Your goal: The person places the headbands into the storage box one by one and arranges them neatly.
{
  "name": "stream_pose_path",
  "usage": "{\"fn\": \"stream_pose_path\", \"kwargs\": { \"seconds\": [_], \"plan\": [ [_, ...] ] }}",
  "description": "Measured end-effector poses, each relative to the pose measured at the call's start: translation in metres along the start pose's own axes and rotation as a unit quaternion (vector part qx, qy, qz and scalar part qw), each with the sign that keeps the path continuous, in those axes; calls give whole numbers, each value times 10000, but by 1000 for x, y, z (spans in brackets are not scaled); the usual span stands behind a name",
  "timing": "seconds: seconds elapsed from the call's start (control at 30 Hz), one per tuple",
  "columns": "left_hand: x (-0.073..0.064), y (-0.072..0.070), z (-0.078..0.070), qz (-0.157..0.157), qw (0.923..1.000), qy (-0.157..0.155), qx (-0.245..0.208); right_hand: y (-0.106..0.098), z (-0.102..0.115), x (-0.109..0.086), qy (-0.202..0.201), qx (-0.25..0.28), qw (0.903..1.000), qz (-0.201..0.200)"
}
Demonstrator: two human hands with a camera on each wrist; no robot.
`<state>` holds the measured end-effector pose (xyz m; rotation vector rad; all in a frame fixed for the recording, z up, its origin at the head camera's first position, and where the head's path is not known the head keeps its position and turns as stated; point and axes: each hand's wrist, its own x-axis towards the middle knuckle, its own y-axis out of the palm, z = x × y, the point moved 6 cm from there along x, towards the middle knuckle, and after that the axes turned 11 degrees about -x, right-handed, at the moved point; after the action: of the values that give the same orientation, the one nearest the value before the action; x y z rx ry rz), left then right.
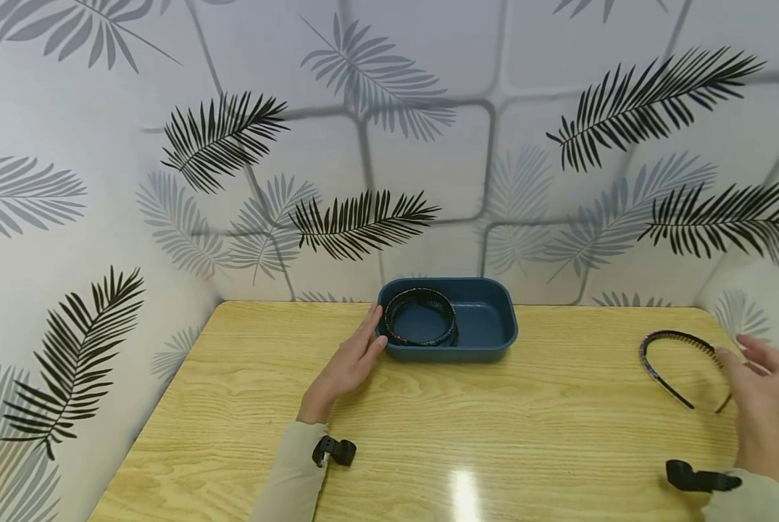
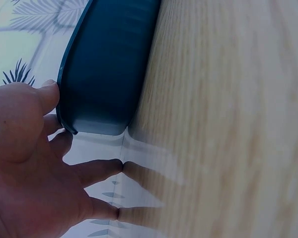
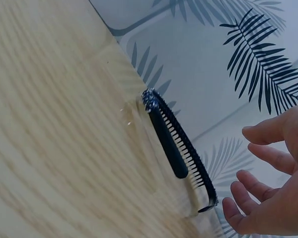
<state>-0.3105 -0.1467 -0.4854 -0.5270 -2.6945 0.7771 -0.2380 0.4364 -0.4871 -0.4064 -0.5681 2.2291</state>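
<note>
A dark blue rectangular plastic bin (image 1: 483, 355) sits at the table's back edge, with black toothed headbands (image 1: 452, 317) lying in its left part. My left hand (image 1: 348, 366) rests against the bin's left end, thumb at the rim and fingers extended; the left wrist view shows this hand (image 2: 35, 158) beside the bin wall (image 2: 109, 64). On the right, another black headband (image 1: 646, 360) with teeth and a patterned end lies on the table. My right hand (image 1: 764, 380) is beside it, fingers apart. In the right wrist view, a gap separates this hand (image 3: 275, 188) from the headband (image 3: 169, 144).
The light wood table (image 1: 526, 428) runs back to a wall (image 1: 428, 167) covered in leaf prints, which also closes in on the left and right. Each wrist wears a black strap mount, such as the left one (image 1: 333, 451).
</note>
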Motion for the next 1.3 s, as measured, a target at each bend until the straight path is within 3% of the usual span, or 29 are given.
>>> {"fn": "stream_pose_path", "kwargs": {
  "seconds": [0.23,0.4,0.57,0.9,1.07,1.3],
  "plan": [
    [0,1,-1,4,10000,-13,-13,4,-14,8,226,-148,9994,226],
    [-1,1,-2,4,10000,-27,-40,3,-23,12,261,136,9995,134],
    [-1,1,-3,-11,10000,6,-66,2,-31,16,245,70,9997,31],
    [1,1,-2,-15,10000,-20,-36,3,-30,17,-367,-802,9961,-74],
    [1,1,-2,-26,10000,-6,-53,3,-28,19,-344,-1003,9944,32],
    [0,1,-3,-15,10000,-43,-77,8,-25,21,-637,-1745,9824,196]
  ]
}}
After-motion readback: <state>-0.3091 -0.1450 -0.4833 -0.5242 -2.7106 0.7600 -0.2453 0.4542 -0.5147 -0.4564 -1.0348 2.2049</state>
